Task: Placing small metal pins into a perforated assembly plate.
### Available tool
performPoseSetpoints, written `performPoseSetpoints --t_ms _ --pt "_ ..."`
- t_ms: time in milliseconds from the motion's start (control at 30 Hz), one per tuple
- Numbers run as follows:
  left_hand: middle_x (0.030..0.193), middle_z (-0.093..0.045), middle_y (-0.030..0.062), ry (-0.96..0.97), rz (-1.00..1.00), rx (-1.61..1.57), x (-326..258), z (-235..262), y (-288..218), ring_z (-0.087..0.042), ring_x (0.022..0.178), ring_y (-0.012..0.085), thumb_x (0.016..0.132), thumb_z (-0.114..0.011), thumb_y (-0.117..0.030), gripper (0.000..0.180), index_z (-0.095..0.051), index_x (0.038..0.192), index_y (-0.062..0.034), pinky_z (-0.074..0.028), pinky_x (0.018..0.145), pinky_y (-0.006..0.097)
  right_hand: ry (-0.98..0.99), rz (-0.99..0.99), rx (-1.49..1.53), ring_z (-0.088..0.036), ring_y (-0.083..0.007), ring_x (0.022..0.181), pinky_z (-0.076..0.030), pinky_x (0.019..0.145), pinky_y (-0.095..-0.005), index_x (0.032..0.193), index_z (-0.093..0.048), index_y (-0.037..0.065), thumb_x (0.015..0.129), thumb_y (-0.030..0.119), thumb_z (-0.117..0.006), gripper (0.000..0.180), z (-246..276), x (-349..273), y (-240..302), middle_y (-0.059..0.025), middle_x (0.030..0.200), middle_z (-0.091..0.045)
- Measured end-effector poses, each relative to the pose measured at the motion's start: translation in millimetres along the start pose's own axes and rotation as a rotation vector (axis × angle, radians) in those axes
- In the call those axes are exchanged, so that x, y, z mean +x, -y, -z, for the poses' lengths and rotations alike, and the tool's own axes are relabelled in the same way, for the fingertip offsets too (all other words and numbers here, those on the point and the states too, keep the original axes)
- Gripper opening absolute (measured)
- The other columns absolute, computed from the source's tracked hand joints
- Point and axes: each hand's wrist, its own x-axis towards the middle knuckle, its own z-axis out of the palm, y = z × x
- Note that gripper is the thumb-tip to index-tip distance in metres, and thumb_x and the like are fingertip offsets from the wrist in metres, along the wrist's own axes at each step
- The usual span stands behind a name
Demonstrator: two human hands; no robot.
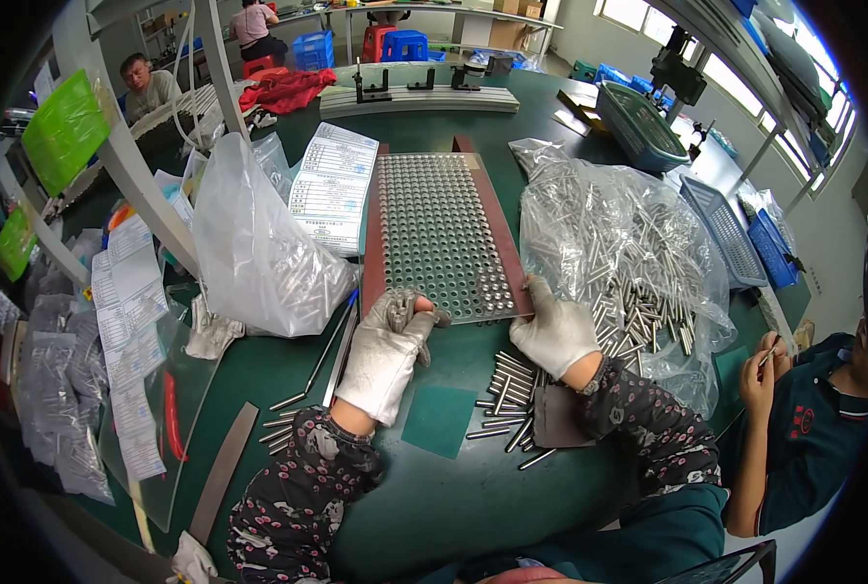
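Green bench: a dark green top carries everything, with a lighter green square patch just in front of the hands.
Perforated plate: a long metal sheet full of small round holes, framed by reddish-brown rails, lies lengthwise ahead of the person; its near edge is at the hands.
Left hand: in a grey-white glove, fingers curled narrow at the plate's near left corner, seemingly pinching something small; I cannot tell what it is.
Right hand: gloved likewise, fingers partly folded, resting on the plate's near right corner, touching the rail.
Loose pins: short metal rods lie scattered on the bench just under the right wrist, beside a small dark card.
Clear bag of pins: opened, spread out right of the plate, rods spilling toward the hand.
Second bag: bulging, left of the plate, near a printed sheet.
Co-worker's hand: at the far right, a person in a dark shirt holds a pin.
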Motion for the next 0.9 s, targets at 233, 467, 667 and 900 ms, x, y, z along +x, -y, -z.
performPoseSetpoints --t_ms 233,467,667,900 --pt "0.082 -0.060 0.0072 -0.007 -0.004 0.006 -1 1 0 -0.041 0.043 0.0025 0.084 -0.052 -0.011 0.007 -0.049 0.089 -0.0072 -0.027 0.034 0.014 0.011 -0.035 -0.023 -0.057 -0.0348 0.056 -0.048 0.055 -0.0415 0.105 -0.049 0.002 0.071 0.021 -0.047 0.039 1 1 3 -0.0180 0.057 -0.056" --pt "0.081 -0.061 0.0070 -0.007 -0.002 0.019 0 0 -1 -0.041 0.043 0.0022 0.084 -0.052 -0.011 0.007 -0.049 0.089 -0.0077 -0.027 0.034 0.014 0.033 -0.011 -0.007 -0.057 -0.0360 0.054 -0.047 0.053 -0.0429 0.105 -0.047 0.002 0.072 0.022 -0.047 0.039 1 4 -2 -0.0184 0.057 -0.056" --pt "0.081 -0.061 0.0060 0.002 0.007 0.018 -1 2 -1 -0.040 0.043 0.0018 0.085 -0.051 -0.011 0.006 -0.050 0.090 -0.0080 -0.027 0.034 0.013 -0.015 0.010 -0.005 -0.056 -0.0349 0.053 -0.047 0.051 -0.0415 0.109 -0.048 0.002 0.073 0.024 -0.048 0.042 1 2 -3 -0.0174 0.055 -0.055" --pt "0.082 -0.060 0.0051 0.047 0.064 0.045 -1 -2 -7 -0.041 0.045 0.0016 0.084 -0.050 -0.008 0.006 -0.049 0.090 -0.0068 -0.027 0.035 0.013 0.097 0.169 -0.050 -0.060 -0.0276 0.069 -0.046 0.059 -0.0368 0.115 -0.045 0.005 0.070 0.039 -0.061 0.058 59 4 21 -0.0112 0.075 -0.060"
